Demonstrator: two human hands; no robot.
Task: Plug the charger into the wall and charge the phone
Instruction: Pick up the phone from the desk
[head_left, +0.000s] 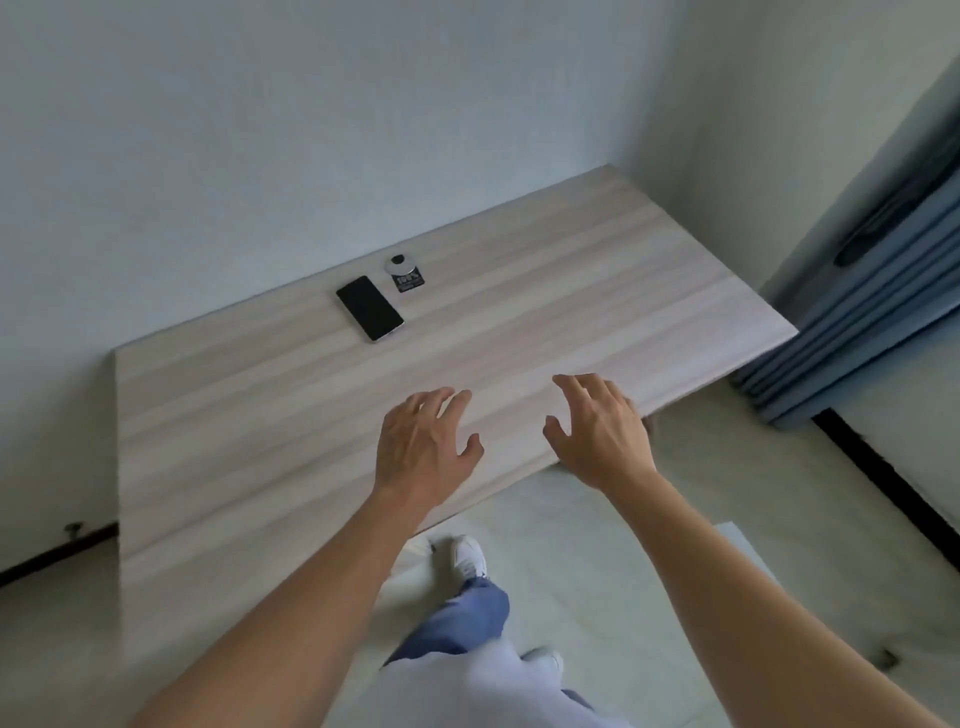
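A black phone (369, 308) lies flat, screen up, near the back edge of a light wooden table (597, 291). Just right of it stands a small charger (402, 272), white with a black face and a round black top; no cable shows. My left hand (423, 444) hovers over the table's front part, fingers spread, holding nothing. My right hand (602, 434) hovers beside it over the front edge, also spread and empty. Both hands are well short of the phone and charger. No wall socket is in view.
The table stands in a corner between pale walls (311, 130). Blue curtains (893, 291) hang at the right, close to the table's right end. My legs and white shoes (467, 556) stand on a pale floor at the table's front.
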